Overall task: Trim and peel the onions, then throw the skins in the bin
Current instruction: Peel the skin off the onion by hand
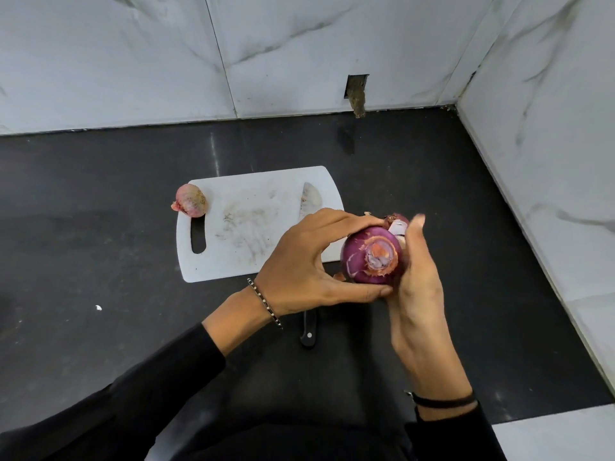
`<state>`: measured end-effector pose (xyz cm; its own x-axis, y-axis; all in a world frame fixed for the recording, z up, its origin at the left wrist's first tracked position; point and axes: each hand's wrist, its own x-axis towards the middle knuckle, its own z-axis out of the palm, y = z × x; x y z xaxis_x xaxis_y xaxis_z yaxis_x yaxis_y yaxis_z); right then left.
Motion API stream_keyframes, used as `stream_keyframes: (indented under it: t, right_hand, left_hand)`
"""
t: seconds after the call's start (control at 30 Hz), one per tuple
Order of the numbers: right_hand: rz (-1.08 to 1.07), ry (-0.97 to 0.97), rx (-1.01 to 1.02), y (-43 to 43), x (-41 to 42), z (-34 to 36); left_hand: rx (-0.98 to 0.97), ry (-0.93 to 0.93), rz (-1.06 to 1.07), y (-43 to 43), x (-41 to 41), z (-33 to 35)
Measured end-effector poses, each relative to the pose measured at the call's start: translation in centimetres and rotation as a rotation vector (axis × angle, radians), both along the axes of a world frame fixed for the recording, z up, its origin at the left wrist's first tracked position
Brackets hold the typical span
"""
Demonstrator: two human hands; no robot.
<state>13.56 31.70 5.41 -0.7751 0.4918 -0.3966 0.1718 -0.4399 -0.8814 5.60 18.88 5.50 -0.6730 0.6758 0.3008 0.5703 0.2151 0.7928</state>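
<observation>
Black sleeves filled the bottom of my feed, and both hands met just beyond them. My left hand gripped a round purple-red onion, fingers curled over its top and thumb underneath, with the trimmed end facing the camera. My right hand lay against the onion's right side with its fingers reaching up past a pale loosened flap of skin. The fingertips were blurred, so I could not tell whether it pinched anything. The onion sat between the two hands, over the near right corner of a white plastic cutting board on the dark worktop. A smaller pink unpeeled onion rested on the board's far left edge. A black-handled kitchen knife ran from the board to the worktop, its middle hidden beneath my left hand.
</observation>
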Motion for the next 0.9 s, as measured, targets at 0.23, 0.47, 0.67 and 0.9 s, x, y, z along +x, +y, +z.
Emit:
stream_keyframes:
  t: [0.23,0.47,0.67,0.9]
  right_hand:
    - [0.240,0.263,0.896,3.0,1.5,0.9]
    - [0.043,0.143,0.903,3.5,1.5,0.9]
    - [0.092,0.144,1.037,4.1,2.1,0.8]
    - [0.166,0.170,1.109,3.9,1.9,0.3]
  left_hand:
    - [-0.009,-0.025,0.029,-0.3,-0.2,-0.3]
    - [-0.035,-0.107,0.002,-0.3,0.1,-0.2]
    - [-0.022,-0.199,0.024,-0.5,0.3,-0.6]
    - [0.002,-0.242,0.011,-0.1,0.2,-0.5]
